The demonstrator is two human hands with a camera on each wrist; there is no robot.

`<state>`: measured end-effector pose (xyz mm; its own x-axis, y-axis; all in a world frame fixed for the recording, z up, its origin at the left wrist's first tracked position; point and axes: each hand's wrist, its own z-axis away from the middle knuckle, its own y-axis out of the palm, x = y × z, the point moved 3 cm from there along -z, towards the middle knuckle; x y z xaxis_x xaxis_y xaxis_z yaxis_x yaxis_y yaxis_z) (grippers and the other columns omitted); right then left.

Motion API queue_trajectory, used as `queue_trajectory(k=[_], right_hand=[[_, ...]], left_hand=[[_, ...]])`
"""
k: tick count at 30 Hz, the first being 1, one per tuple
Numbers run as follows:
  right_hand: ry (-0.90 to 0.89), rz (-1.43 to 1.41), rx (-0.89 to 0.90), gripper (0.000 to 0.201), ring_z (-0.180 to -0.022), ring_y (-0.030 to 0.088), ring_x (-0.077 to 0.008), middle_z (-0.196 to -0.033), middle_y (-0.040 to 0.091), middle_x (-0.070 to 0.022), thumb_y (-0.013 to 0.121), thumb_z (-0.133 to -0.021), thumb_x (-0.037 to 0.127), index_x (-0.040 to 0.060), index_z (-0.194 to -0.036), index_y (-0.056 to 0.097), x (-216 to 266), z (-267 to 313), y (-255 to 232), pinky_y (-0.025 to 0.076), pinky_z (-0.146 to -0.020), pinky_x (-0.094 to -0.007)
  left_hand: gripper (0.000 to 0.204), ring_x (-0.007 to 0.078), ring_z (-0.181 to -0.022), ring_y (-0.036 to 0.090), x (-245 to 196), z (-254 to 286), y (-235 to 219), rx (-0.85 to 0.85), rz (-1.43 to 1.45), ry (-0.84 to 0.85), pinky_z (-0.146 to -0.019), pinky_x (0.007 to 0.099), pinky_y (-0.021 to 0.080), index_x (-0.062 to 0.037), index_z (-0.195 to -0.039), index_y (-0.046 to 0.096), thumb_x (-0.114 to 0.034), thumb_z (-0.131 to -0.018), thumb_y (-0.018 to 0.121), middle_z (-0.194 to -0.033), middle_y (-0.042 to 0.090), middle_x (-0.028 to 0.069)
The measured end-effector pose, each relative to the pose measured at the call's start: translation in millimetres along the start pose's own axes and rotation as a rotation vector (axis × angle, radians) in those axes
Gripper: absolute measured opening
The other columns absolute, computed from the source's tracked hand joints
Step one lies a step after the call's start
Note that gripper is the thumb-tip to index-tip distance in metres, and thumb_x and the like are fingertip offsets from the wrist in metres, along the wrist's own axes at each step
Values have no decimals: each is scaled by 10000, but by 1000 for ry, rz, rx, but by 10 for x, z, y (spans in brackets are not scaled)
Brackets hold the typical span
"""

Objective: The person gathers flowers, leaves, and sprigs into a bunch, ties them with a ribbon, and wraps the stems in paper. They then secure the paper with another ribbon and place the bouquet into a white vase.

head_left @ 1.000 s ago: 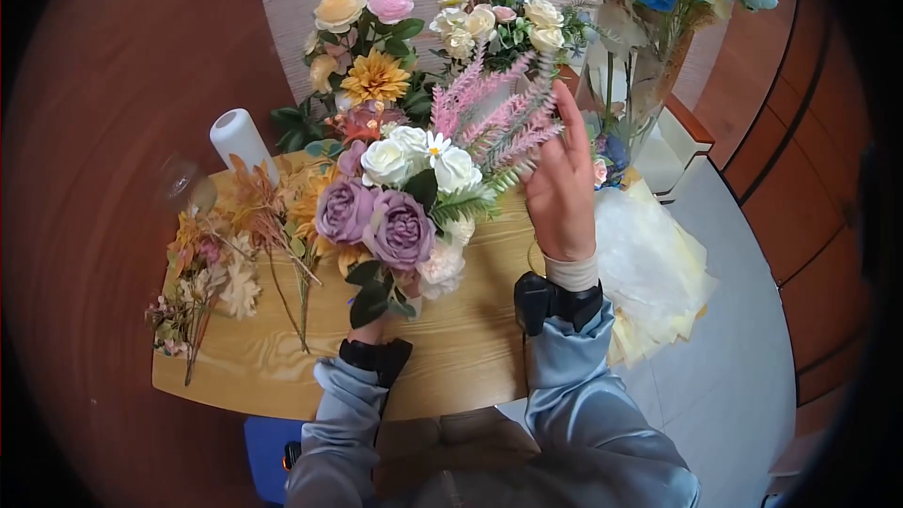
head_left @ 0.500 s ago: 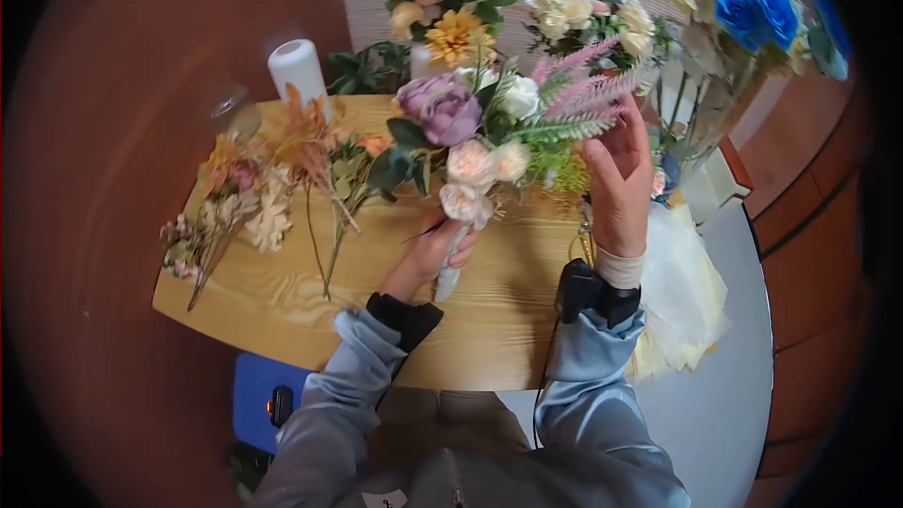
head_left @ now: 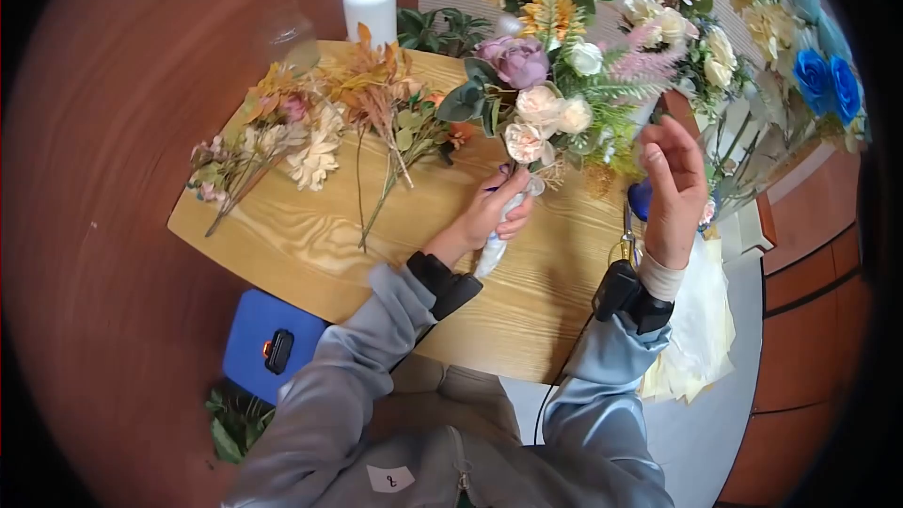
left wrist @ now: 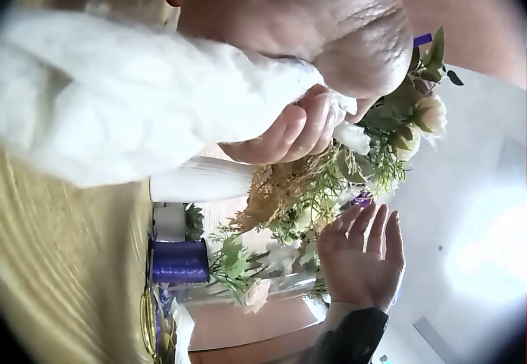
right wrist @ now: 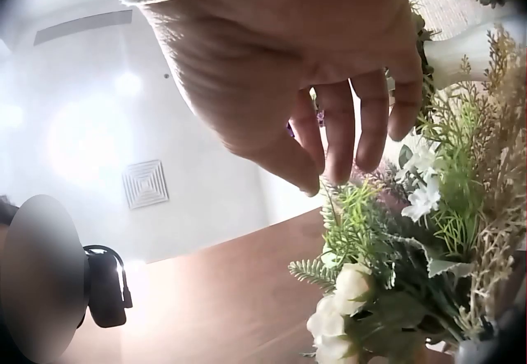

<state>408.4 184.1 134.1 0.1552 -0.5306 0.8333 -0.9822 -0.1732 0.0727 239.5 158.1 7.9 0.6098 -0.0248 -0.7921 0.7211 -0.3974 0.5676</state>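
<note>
In the head view my left hand point(head_left: 491, 214) grips a bouquet of artificial flowers point(head_left: 538, 105) by its stems, which are bundled in a white wrap point(head_left: 490, 259). A purple peony point(head_left: 522, 62), pale peach roses, a white rose, pink sprigs point(head_left: 647, 66) and green fern make up its head, which leans away from me. Seen from the left wrist, the white wrap point(left wrist: 123, 100) runs through the curled fingers. My right hand point(head_left: 675, 193) is raised just right of the bouquet, its fingers loosely bent with nothing in them. Greenery point(right wrist: 358, 220) lies close below those fingers in the right wrist view.
Loose flower stems point(head_left: 273, 146) lie on the left of the wooden table point(head_left: 310, 245). A white vase point(head_left: 371, 14) stands behind them. Scissors point(head_left: 627, 235) and a blue ribbon spool point(head_left: 641, 198) are near my right wrist, beside wrapping sheets point(head_left: 701, 320). Blue roses point(head_left: 828, 85) fill a glass vase.
The bouquet has turned and tipped away, showing its peach roses and wrapped stems. My right hand has drawn back from the pink sprigs. The head view has shifted, moving the table scene.
</note>
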Motion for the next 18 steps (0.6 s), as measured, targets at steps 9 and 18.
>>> queue_trajectory(k=[9,18], right_hand=[[11,259,118,443,-975,486,-153,-1061,531,-74,636,-732,31,7,-1143,474,-68,17,26,389,-833,-266],[34,99,97,287,-898,526,-114,-1009,560,-56,580,-768,-24,-7,-1052,535,-80,-1,-14,417,-787,-233]], left_hand=[[460,60,-335,305,32,8,-25,54,38,-10,-321,190,247,-89,-582,356,-400,-915,299,-469,316,-18],[464,66,-347,346,-24,31,1,-49,110,12,-342,201,293,-78,-601,375,-418,-909,305,-479,333,-18]])
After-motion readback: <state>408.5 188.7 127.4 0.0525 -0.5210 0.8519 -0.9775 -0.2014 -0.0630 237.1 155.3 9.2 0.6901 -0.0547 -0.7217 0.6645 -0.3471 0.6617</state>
